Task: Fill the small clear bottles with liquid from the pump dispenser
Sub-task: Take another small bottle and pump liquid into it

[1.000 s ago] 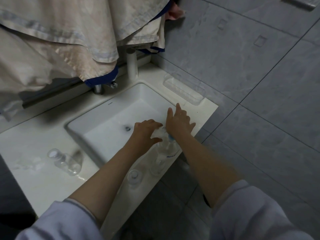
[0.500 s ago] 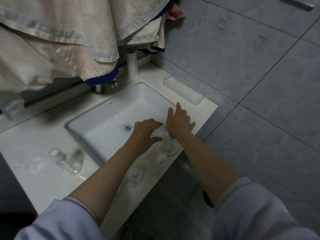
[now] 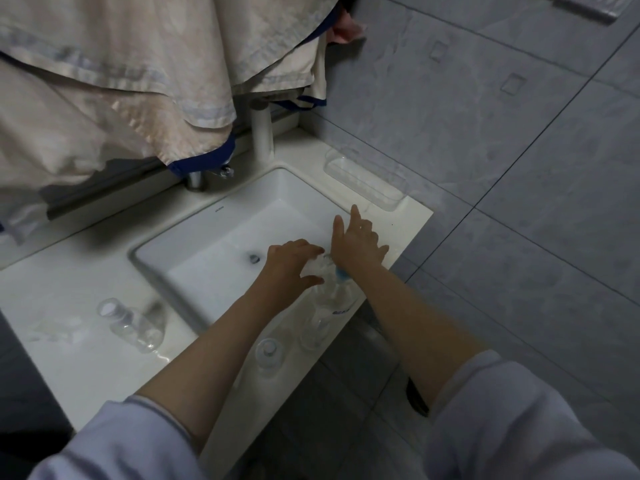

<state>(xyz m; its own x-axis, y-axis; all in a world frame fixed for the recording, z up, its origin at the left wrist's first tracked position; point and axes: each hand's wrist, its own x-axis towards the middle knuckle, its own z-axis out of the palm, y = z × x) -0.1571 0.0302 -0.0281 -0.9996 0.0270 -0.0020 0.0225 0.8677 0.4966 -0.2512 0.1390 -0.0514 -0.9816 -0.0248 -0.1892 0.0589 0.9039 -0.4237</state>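
Pumping step in hand: right hand (image 3: 358, 242), fingers straight, presses the clear pump dispenser with blue collar (image 3: 334, 292) at the white sink's (image 3: 194, 237) front rim, left hand (image 3: 294, 263) grips a small clear bottle (image 3: 313, 268) at its spout; next, likely more strokes, mouth kept aligned.

Dim, cool, even light; source not visible. Brightest area is the white sink basin (image 3: 221, 251). Soft shadow under the hanging cloth (image 3: 114, 109) along the counter's back edge. Faint glints on the clear bottle (image 3: 138, 327) lying at left. Overall soft, grainy focus. Wide-angle bending of tile lines toward the edges.
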